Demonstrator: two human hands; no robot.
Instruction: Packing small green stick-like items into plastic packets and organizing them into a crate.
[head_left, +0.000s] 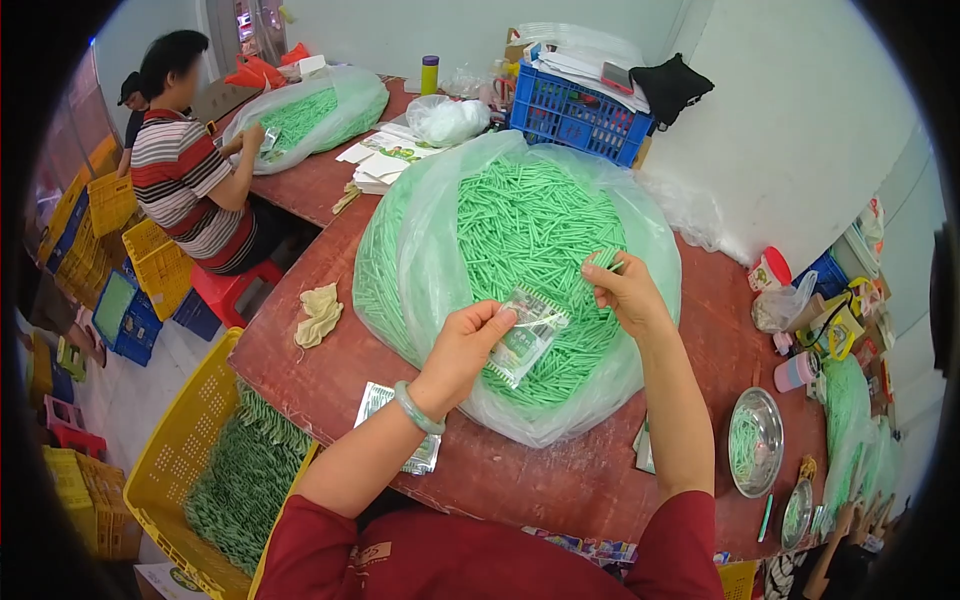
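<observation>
My left hand (469, 345) holds a small printed plastic sachet (529, 334) by its edge, above a large clear plastic bag (427, 247) standing rolled wide on the red table. Thin green sticks (532, 217) fill the bag. To the right, over the same heap, my right hand (619, 289) pinches several green sticks between thumb and fingers. A stack of flat sachets (424, 450) lies at the table's front edge, partly under my left forearm. More packets (643, 450) show beside my right forearm, mostly hidden.
A yellow crate (172, 435) of green packets stands left of the table (307, 390). A crumpled glove (319, 315) lies near the left edge. Steel bowls (756, 442) sit at right, a blue crate (577, 112) behind. A seated co-worker (184, 165) handles another stick bag (360, 97).
</observation>
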